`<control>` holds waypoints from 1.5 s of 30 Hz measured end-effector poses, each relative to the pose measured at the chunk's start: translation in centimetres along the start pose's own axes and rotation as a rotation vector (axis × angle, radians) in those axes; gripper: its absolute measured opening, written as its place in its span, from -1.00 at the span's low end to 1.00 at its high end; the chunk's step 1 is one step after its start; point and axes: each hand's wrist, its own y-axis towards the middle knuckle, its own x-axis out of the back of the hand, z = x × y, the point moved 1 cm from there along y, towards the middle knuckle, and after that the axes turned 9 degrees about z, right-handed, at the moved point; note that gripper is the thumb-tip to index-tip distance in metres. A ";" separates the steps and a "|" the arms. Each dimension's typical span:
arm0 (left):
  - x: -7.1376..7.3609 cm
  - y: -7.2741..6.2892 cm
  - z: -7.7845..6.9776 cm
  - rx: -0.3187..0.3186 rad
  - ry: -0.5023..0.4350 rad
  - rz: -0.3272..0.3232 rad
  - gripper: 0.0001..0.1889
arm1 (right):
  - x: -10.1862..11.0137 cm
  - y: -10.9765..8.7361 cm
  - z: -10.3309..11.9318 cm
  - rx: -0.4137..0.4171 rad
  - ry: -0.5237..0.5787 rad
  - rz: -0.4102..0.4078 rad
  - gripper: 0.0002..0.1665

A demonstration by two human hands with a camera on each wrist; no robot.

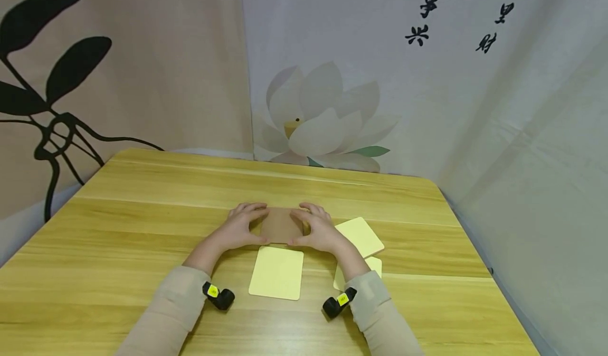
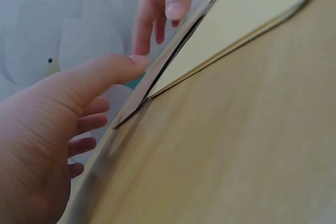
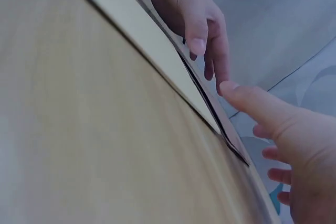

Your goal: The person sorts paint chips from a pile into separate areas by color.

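Note:
In the head view a thin brown square sheet [image 1: 282, 225] lies on the wooden table between the two hands. My left hand [image 1: 246, 226] is at its left side, thumb toward the near corner and fingers toward the far one. Mirroring it, my right hand [image 1: 314, 228] stands at the right side, its thumb and index finger over the sheet's edge. Both wrist views show the fingers loosely spread, not curled round anything. A pale yellow square card [image 1: 276, 272] with rounded corners lies just in front of the brown sheet, whose near edge lifts slightly in the left wrist view.
Right of the right forearm are two more pale yellow pieces: one farther back [image 1: 359, 237], and a nearer card [image 1: 372, 269] partly hidden by the wrist. The wooden table [image 1: 142, 213] ends at a curtain [image 1: 190, 55] with leaf and lotus prints behind it.

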 end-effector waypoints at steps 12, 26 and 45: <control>-0.4 0.5 -2.0 0.003 -0.012 -0.064 -0.13 | 1.5 -2.8 -0.6 0.047 0.069 -0.035 -0.01; -2.1 1.2 -5.2 0.008 -0.010 -0.103 -0.07 | 3.1 -6.3 -3.3 0.053 0.136 -0.026 0.04; -5.3 2.2 -10.2 -0.038 -0.087 -0.082 -0.01 | 4.8 -10.8 -7.7 0.039 0.159 -0.041 0.13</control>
